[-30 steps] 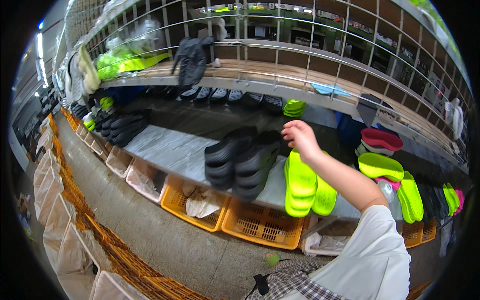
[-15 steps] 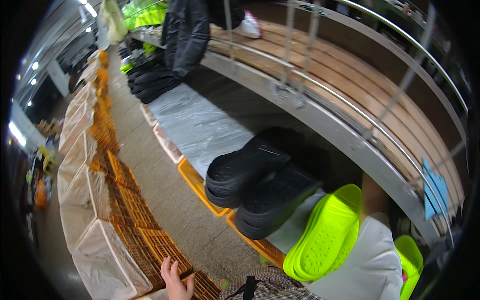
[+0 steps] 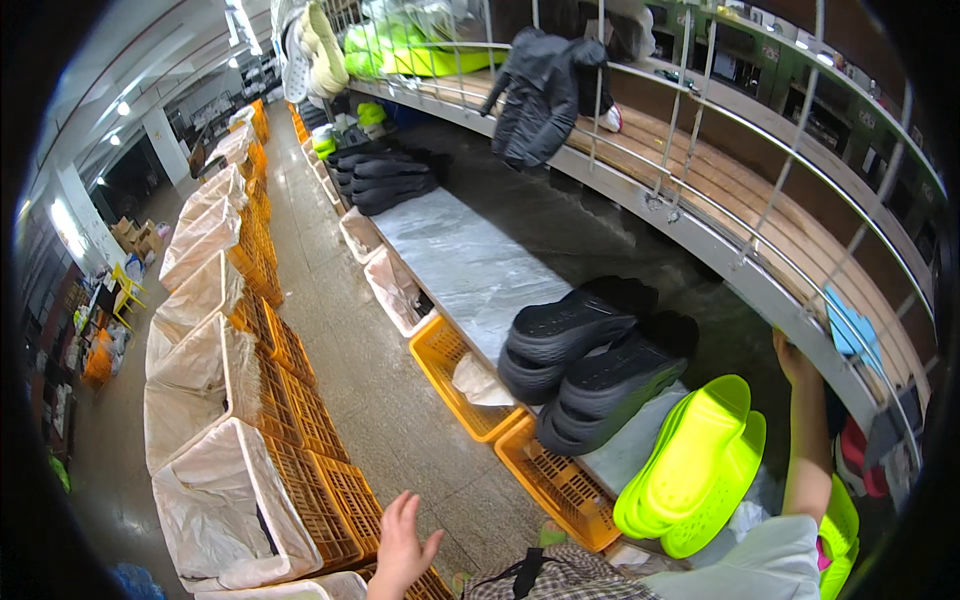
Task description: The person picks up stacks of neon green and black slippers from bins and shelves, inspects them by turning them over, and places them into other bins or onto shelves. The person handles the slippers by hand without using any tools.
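Note:
My left hand (image 3: 404, 545) is over the aisle beside the orange crates, fingers spread, holding nothing. From the lower right my right arm reaches up to the bench; my right hand (image 3: 793, 355) is at the underside of the shelf's edge, its fingers hidden there. Between the arm and the aisle stand bright yellow-green clogs (image 3: 690, 465), stacked and leaning on the bench. Left of these are stacked black foam shoes (image 3: 600, 375). More yellow-green clogs (image 3: 840, 530) show to the right of my sleeve.
Orange crates (image 3: 300, 400) with pale liners (image 3: 215, 500) line the aisle's left side. More crates (image 3: 555, 480) stand below the grey bench (image 3: 450, 240). Above it runs a wooden shelf with a metal rail (image 3: 700, 100), a dark jacket (image 3: 540, 100) hanging over it. Farther black shoes (image 3: 375, 178) sit along the bench.
My view has lifted, showing more of the aisle and shelf. My right hand has come into sight at the shelf's edge. My left hand stays open near the crates.

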{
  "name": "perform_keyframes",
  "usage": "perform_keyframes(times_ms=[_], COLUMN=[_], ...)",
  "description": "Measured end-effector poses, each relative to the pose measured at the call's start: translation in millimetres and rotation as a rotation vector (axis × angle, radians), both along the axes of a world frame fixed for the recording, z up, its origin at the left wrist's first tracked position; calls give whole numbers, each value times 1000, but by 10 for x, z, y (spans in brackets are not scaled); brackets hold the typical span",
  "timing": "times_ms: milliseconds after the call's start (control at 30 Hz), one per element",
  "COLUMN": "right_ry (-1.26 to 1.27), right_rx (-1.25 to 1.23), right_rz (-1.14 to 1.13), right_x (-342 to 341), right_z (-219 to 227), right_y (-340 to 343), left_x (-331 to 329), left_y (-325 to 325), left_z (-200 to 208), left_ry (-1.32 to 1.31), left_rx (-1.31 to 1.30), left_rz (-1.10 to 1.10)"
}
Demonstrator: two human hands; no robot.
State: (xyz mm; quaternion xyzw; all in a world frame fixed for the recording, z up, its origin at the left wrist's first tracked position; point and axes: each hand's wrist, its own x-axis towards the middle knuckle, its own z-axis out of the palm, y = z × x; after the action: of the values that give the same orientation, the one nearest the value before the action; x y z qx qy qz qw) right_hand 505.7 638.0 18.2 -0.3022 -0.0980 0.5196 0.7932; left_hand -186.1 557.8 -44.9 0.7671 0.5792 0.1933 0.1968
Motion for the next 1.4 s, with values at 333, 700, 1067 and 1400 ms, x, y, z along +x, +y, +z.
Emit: perform_keyframes(times_ms=[333, 700, 1067, 1400], right_ry=[135, -1422, -1339, -938], right_rx=[-46, 76, 834, 1466], right_rz=[158, 611, 577, 765], right_x=[-2775, -4863, -5401, -5615], right_z=[726, 294, 1309, 2047], right_y=[-2225, -1982, -1664, -1914], left_x=[-138, -112, -1010, -1106], left_y=[-65, -389, -489, -522], left_z=[340, 619, 105, 89], left_ry=[-290, -1594, -2138, -2115], left_rx=[59, -737, -256, -238], left_rz=[-417, 100, -23, -34])
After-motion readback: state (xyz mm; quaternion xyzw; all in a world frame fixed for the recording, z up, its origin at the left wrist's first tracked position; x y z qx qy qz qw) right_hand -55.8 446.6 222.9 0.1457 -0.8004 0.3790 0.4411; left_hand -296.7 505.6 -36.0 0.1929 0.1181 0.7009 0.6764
